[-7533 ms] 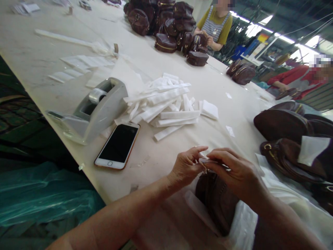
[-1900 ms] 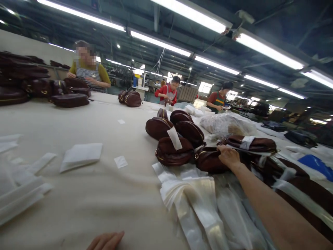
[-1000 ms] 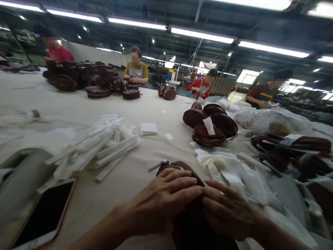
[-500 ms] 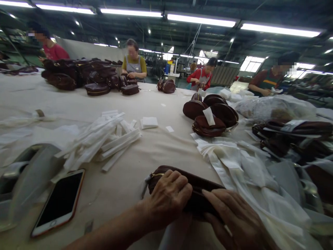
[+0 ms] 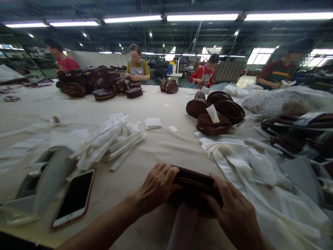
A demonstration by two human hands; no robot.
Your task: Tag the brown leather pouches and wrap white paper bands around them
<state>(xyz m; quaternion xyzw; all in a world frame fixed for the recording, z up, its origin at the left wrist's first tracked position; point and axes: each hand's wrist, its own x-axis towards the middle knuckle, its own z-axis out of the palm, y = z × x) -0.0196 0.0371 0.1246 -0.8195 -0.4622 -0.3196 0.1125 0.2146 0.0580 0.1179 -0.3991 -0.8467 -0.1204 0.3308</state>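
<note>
A dark brown zippered bag [image 5: 195,185] is held low over the pale table, near its front edge. My left hand [image 5: 160,184] grips its left end, fingers over the top edge and thumb on the near side. At the right end, my right hand [image 5: 231,205] is closed on it, the thumb pressed to the near face. A zipper line runs along the bag between both hands. A strip of white sheet material [image 5: 183,224] hangs from beneath the bag toward me; where it starts is hidden.
White paper strips [image 5: 122,139] lie ahead on the left, beside a phone [image 5: 75,198] and tape dispenser [image 5: 44,170]. Brown bags [image 5: 214,123] are grouped ahead right, near white sheets [image 5: 249,166]. More bags [image 5: 91,81] are piled far left. Several co-workers [image 5: 136,66] stand across the table.
My left hand has moved from the bag's zipper pull end to grip its left edge. The bag has tipped, showing its zipper side toward me. The view has shifted slightly left.
</note>
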